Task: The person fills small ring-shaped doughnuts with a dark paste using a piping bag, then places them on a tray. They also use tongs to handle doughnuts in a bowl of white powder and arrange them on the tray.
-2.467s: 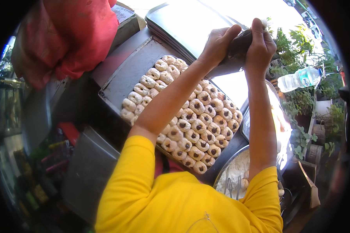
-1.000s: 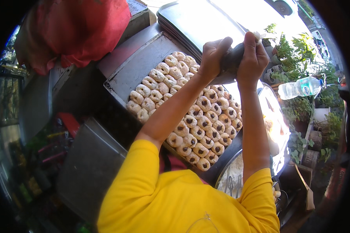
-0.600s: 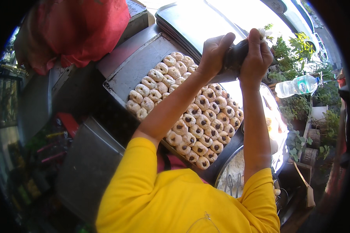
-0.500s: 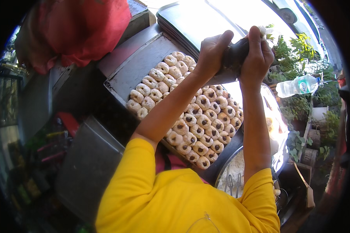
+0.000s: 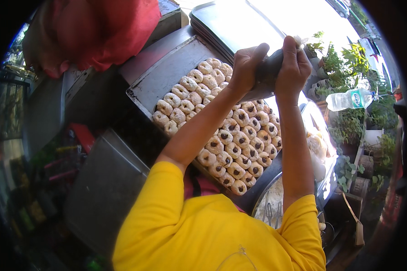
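Note:
A metal baking tray (image 5: 160,79) holds several rows of small round dough pieces (image 5: 239,149); many near me have a dark dot of filling in the middle, those farther away are plain. Both my hands are raised over the tray's far end around a dark piping bag (image 5: 269,70). My left hand (image 5: 248,67) grips the bag's lower part. My right hand (image 5: 294,63) closes around its upper part, where a twisted clear end sticks out.
Stacked empty trays (image 5: 239,27) lie beyond. A red cloth (image 5: 99,31) hangs at the upper left. A clear plastic bottle (image 5: 348,99) and potted plants (image 5: 343,77) are at the right. A round metal bowl (image 5: 269,205) sits under my right elbow.
Both hands with the piping bag have stayed together over the tray's far end, shifting only slightly; the view has tilted a little.

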### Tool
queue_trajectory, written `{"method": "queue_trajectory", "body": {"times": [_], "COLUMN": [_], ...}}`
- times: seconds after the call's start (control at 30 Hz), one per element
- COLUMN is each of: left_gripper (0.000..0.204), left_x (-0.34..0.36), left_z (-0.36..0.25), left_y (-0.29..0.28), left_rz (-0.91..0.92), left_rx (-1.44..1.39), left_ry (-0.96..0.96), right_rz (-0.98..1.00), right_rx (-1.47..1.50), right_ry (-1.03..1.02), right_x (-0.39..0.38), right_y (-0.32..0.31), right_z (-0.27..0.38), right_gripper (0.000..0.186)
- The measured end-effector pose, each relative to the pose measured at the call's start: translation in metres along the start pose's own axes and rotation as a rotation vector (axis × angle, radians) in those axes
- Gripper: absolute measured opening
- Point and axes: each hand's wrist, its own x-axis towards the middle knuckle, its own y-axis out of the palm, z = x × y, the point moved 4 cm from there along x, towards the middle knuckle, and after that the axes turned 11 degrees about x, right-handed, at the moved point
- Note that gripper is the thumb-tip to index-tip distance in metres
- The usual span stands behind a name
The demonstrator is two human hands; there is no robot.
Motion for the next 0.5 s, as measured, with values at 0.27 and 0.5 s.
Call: {"method": "queue_trajectory", "body": {"times": [0.27, 0.5], "left_gripper": [0.04, 0.041], "left_x": [0.006, 0.031], "left_z": [-0.011, -0.022], "left_y": [0.012, 0.003], "left_rz": [0.025, 0.052], "left_rx": [-0.012, 0.03], "left_ry": [-0.004, 0.052], "right_rz": [-0.095, -0.061], "right_rx": [-0.003, 0.08], "right_ry": [0.002, 0.011], "right_x": [0.009, 0.029], "right_y": [-0.006, 0.007], "right_z": [0.009, 0.007], "right_gripper": [0.025, 0.026]}}
